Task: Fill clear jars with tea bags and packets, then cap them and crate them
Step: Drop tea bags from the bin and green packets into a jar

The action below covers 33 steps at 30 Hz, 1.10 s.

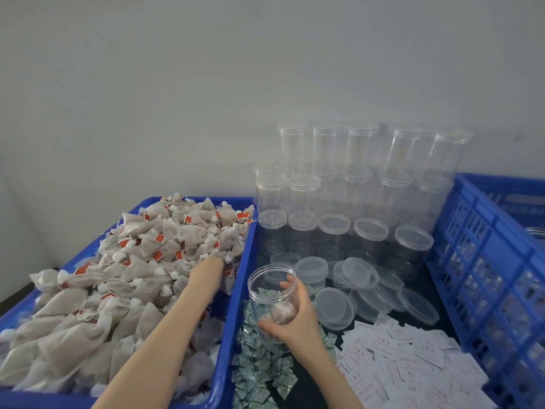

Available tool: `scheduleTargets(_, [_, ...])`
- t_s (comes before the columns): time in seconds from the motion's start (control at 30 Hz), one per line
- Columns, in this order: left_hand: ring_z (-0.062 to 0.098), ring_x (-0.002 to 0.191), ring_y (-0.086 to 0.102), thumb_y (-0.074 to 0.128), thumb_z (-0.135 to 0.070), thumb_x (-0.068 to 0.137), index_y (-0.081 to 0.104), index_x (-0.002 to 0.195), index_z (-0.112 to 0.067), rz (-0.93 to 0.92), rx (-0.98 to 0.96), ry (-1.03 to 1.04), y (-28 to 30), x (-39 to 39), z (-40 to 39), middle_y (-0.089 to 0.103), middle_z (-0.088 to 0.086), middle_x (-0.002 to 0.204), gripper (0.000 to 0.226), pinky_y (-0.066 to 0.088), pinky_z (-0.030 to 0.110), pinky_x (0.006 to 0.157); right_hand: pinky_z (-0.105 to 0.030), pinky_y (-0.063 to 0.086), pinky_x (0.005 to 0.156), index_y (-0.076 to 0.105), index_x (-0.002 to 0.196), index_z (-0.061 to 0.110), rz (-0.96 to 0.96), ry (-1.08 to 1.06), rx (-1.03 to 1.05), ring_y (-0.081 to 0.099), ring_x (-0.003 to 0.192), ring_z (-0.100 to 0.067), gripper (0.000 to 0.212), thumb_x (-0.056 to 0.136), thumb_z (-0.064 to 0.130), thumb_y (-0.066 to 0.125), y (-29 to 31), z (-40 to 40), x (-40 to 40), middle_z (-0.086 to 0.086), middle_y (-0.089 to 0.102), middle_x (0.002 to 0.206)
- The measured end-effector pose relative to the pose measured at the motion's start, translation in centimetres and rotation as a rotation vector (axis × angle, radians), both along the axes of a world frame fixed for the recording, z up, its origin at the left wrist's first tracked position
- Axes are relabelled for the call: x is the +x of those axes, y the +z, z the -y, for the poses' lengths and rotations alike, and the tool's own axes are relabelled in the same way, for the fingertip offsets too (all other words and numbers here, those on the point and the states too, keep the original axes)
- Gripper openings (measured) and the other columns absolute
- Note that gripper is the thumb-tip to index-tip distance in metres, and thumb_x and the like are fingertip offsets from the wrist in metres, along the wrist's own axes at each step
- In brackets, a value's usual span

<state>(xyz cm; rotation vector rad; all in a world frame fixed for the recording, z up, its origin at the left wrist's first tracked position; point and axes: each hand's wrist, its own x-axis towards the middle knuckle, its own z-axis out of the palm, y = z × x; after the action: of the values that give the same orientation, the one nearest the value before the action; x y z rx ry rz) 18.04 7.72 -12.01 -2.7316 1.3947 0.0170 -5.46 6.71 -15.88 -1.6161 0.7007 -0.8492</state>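
While gripping clear plastic jar (272,293) in right hand (295,318), filling step: left hand (210,268), grip hidden, needs tan mesh tea bags (165,246) left of jar.

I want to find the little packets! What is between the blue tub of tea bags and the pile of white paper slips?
In the head view, small green packets lie there, with the right hand holding an open jar above them.

A small packing workshop is showing here: a blue bin (244,261) is overflowing with tea bags (165,246), capped clear jars (354,178) are standing stacked against a bare wall, loose lids (362,276) are lying nearby.
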Motion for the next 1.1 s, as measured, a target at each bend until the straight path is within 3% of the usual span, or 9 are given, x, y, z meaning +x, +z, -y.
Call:
scheduleTargets(0.17, [0.023,0.095,0.065,0.057,-0.011,0.092,0.063,0.120,-0.015,-0.068,-0.163,0.010,4.3,-0.6,-0.8,0.065,0.008,0.110,0.029,0.054,0.031,0.080,-0.006,0.046,0.088,0.040,0.131,0.047,0.004,0.008,0.035,0.051,0.112,0.019,0.095,0.058,0.017,0.092,-0.3,0.0,0.3,0.022,0.053,0.130])
scheduleTargets(0.3, [0.017,0.096,0.063,0.058,-0.015,0.094,0.061,0.124,-0.018,-0.065,-0.390,-0.144,8.1,-2.0,-1.8,0.065,0.005,0.114,0.030,0.051,0.029,0.088,-0.015,0.045,0.100,0.039,0.140,0.038,-0.007,0.008,0.023,0.050,0.122,0.009,0.099,0.059,0.018,0.092,-0.4,0.1,0.8,0.019,0.052,0.134])
scheduleTargets(0.43, [-0.001,0.078,0.057,0.062,-0.014,0.091,0.072,0.104,-0.019,-0.134,-0.741,-0.438,10.7,-4.1,-3.6,0.066,-0.012,0.089,0.017,0.041,0.009,0.073,-0.023,0.044,0.107,0.038,0.143,0.034,-0.013,0.014,0.018,0.049,0.128,-0.001,0.101,0.059,0.018,0.092,-0.5,0.1,1.0,0.016,0.051,0.138])
scheduleTargets(0.57, [-0.004,0.083,0.057,0.063,-0.018,0.090,0.071,0.105,-0.029,-0.208,-0.601,-0.553,11.5,-5.7,-3.6,0.065,-0.017,0.091,0.021,0.043,0.013,0.077,-0.013,0.047,0.094,0.041,0.138,0.038,0.000,0.006,0.022,0.052,0.123,0.003,0.098,0.052,0.029,0.088,-0.3,-0.1,1.2,0.018,0.054,0.133])
scheduleTargets(0.67, [-0.008,0.079,0.054,0.062,-0.025,0.091,0.072,0.107,-0.031,-0.234,-0.311,-0.603,10.6,-7.3,-2.9,0.064,-0.020,0.092,0.020,0.043,0.012,0.075,-0.021,0.046,0.100,0.041,0.137,0.039,0.015,-0.006,0.016,0.053,0.124,-0.001,0.098,0.049,0.032,0.086,0.0,-0.3,1.2,0.016,0.056,0.133])
scheduleTargets(0.83, [0.013,0.095,0.066,0.057,-0.012,0.091,0.074,0.109,-0.024,-0.213,0.018,-0.624,8.4,-9.5,-1.8,0.072,-0.004,0.107,0.027,0.053,0.033,0.089,-0.007,0.047,0.083,0.040,0.130,0.044,0.031,-0.031,0.020,0.059,0.111,0.009,0.096,0.054,0.016,0.090,-0.1,-0.2,1.1,0.016,0.059,0.127])
scheduleTargets(0.9, [0.014,0.094,0.066,0.058,-0.013,0.091,0.075,0.107,-0.023,-0.237,0.010,-0.638,8.2,-9.3,-1.4,0.072,-0.004,0.107,0.025,0.052,0.032,0.089,-0.006,0.048,0.082,0.039,0.131,0.043,0.030,-0.039,0.019,0.060,0.108,0.010,0.097,0.055,0.013,0.091,-0.2,-0.1,0.8,0.015,0.060,0.125])
scheduleTargets(1.03, [-0.005,0.088,0.064,0.065,-0.017,0.090,0.076,0.098,-0.026,-0.490,-0.163,-0.638,9.2,-7.4,-1.1,0.072,-0.016,0.094,0.016,0.046,0.008,0.082,-0.010,0.049,0.085,0.040,0.132,0.043,0.027,-0.064,0.017,0.060,0.108,0.008,0.096,0.053,0.021,0.090,-0.3,0.0,0.5,0.014,0.061,0.123])
scheduleTargets(1.1, [-0.008,0.085,0.063,0.062,-0.015,0.091,0.073,0.091,-0.032,-0.516,-0.287,-0.536,8.9,-5.4,-0.4,0.070,-0.019,0.087,0.020,0.048,0.011,0.084,-0.018,0.051,0.092,0.041,0.132,0.045,0.023,-0.070,0.018,0.060,0.111,0.002,0.096,0.049,0.029,0.089,-0.3,0.1,0.4,0.013,0.061,0.123])
